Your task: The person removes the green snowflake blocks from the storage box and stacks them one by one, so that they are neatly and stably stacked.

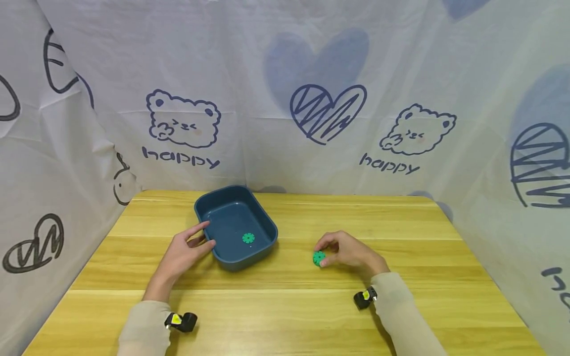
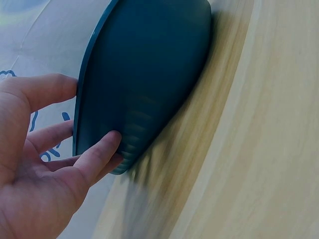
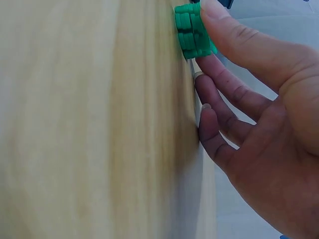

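Note:
My right hand [image 1: 349,249] pinches a small stack of green notched discs [image 1: 318,258] between thumb and fingers, low over the table or touching it. The right wrist view shows the stacked green discs [image 3: 192,32] edge-on by the thumb; the other fingers of the right hand [image 3: 259,114] curve loosely below. My left hand [image 1: 184,252] touches the near left side of a dark blue bin [image 1: 240,259]. Its fingertips rest against the rim and outer wall of the bin [image 2: 144,64] in the left wrist view. One green notched disc [image 1: 248,238] lies flat on the bin's floor.
The bin stands on a light wood-grain table [image 1: 276,311], left of centre. White cloth [image 1: 254,99] printed with bears and hearts hangs behind the table and along both sides. Each wrist carries a small black camera [image 1: 189,322].

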A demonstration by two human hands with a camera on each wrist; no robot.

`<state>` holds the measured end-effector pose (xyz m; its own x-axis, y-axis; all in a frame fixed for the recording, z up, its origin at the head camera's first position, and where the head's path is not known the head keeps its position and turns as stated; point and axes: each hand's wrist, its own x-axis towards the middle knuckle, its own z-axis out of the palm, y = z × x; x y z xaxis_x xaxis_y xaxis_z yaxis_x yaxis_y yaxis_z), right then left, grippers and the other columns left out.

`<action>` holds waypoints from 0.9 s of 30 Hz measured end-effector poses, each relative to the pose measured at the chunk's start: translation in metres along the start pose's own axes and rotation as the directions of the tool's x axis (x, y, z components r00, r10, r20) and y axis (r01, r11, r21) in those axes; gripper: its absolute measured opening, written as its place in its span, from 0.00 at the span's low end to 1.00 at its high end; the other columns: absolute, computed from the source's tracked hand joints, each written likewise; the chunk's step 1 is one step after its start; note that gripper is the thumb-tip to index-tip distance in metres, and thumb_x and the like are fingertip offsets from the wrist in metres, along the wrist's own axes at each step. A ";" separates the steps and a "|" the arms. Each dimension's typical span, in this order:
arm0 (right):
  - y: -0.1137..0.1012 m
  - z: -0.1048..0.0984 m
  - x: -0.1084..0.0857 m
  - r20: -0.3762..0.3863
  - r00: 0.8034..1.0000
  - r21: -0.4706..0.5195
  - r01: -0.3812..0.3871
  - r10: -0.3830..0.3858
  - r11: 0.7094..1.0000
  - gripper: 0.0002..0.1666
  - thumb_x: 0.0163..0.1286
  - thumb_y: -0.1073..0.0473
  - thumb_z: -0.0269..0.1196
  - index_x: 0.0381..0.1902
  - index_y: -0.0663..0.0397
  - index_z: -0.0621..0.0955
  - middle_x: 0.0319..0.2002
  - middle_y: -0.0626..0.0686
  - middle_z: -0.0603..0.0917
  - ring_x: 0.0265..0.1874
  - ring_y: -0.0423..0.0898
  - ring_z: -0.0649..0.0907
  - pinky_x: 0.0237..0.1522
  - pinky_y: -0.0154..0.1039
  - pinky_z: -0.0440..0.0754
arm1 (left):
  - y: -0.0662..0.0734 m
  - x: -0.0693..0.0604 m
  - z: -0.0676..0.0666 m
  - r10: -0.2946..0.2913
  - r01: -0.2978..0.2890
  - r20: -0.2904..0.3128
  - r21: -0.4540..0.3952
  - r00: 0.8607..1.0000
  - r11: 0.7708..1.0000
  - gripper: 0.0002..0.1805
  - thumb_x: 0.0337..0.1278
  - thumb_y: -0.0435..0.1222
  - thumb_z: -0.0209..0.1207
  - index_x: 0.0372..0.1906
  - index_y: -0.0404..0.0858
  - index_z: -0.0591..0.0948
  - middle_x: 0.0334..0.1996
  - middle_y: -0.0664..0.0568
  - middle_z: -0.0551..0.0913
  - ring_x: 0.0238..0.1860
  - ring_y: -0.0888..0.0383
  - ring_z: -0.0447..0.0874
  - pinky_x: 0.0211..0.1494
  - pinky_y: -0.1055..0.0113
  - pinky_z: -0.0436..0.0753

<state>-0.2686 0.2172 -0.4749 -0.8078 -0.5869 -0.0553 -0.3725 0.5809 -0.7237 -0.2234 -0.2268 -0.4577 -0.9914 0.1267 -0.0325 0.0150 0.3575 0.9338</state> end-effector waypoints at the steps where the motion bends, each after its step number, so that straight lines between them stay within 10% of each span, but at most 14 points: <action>1: 0.000 0.000 0.000 0.001 1.000 0.004 -0.004 0.004 1.000 0.18 0.61 0.57 0.77 0.49 0.49 0.87 0.48 0.48 0.89 0.50 0.45 0.84 0.62 0.45 0.83 | 0.000 0.000 0.000 0.001 -0.001 -0.001 0.002 1.000 1.000 0.37 0.71 0.39 0.63 0.80 0.39 0.64 0.81 0.35 0.56 0.79 0.36 0.61 0.75 0.50 0.72; 11: -0.027 -0.011 0.014 -0.066 0.998 0.008 0.011 -0.010 1.000 0.20 0.66 0.59 0.73 0.54 0.56 0.86 0.51 0.57 0.88 0.52 0.55 0.84 0.59 0.56 0.83 | 0.001 0.000 0.000 0.002 -0.002 -0.002 -0.001 1.000 1.000 0.38 0.70 0.39 0.64 0.80 0.39 0.64 0.81 0.35 0.56 0.79 0.35 0.61 0.74 0.51 0.73; 27: -0.105 0.014 0.113 -0.007 0.967 -0.023 0.255 -0.255 0.967 0.19 0.66 0.58 0.73 0.52 0.60 0.87 0.50 0.60 0.90 0.43 0.44 0.88 0.54 0.41 0.89 | -0.002 0.000 0.000 0.030 -0.030 -0.010 -0.013 1.000 0.999 0.37 0.70 0.37 0.63 0.79 0.37 0.64 0.81 0.34 0.55 0.78 0.35 0.61 0.72 0.58 0.77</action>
<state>-0.3145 0.0817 -0.4145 -0.6891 -0.7118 0.1362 -0.5769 0.4250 -0.6976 -0.2237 -0.2277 -0.4596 -0.9918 0.1281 -0.0012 0.0430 0.3415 0.9389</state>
